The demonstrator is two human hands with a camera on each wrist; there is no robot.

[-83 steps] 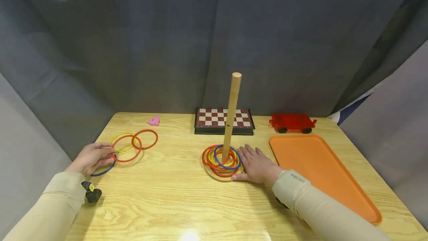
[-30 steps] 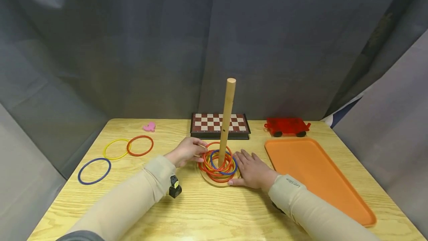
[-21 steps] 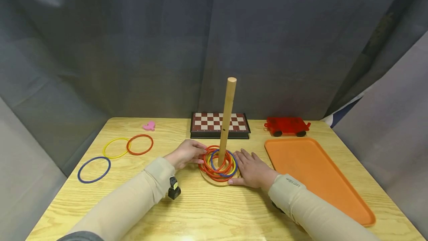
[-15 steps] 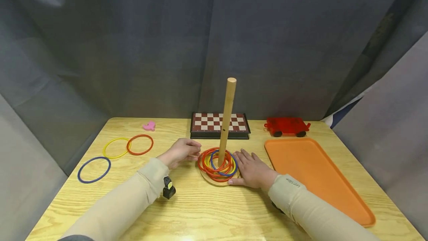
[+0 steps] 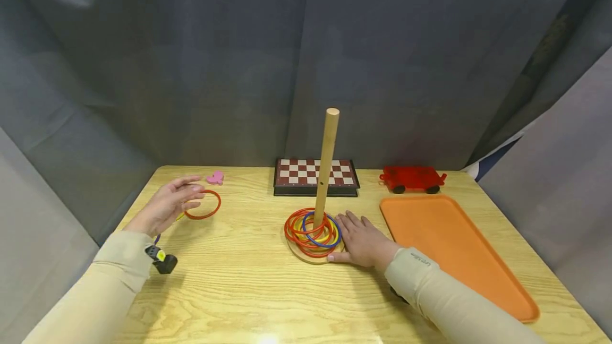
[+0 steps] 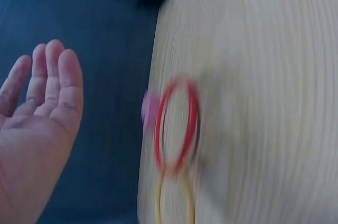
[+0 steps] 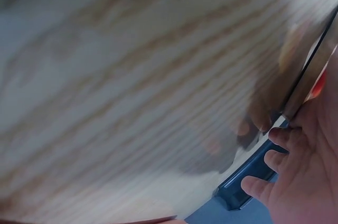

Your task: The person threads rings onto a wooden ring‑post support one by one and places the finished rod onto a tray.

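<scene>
My left hand (image 5: 167,207) hovers at the left of the table, its fingers extended and holding nothing, as its bare palm (image 6: 34,139) in the left wrist view confirms. Near its fingertips lies a red ring (image 5: 220,201). Parts of a yellow ring (image 5: 180,216) and a blue ring (image 5: 157,239) show from behind the hand. At the centre an upright wooden peg (image 5: 327,163) rises from a round base (image 5: 306,259); several red, yellow and blue rings (image 5: 287,224) lie loosely heaped around its foot. With spread fingers, my right hand (image 5: 364,243) rests against the base's right side.
Behind the peg is a checkered game board (image 5: 291,191). An orange tray (image 5: 440,227) lies to the right, with a red toy wagon (image 5: 413,179) beyond it. A small pink toy (image 5: 216,177) sits near the back left edge. Grey curtains enclose the table.
My left hand carried a red ring from the left to the peg, let it drop onto the heap, then swung back left to the loose rings. The right hand has stayed at the base.
</scene>
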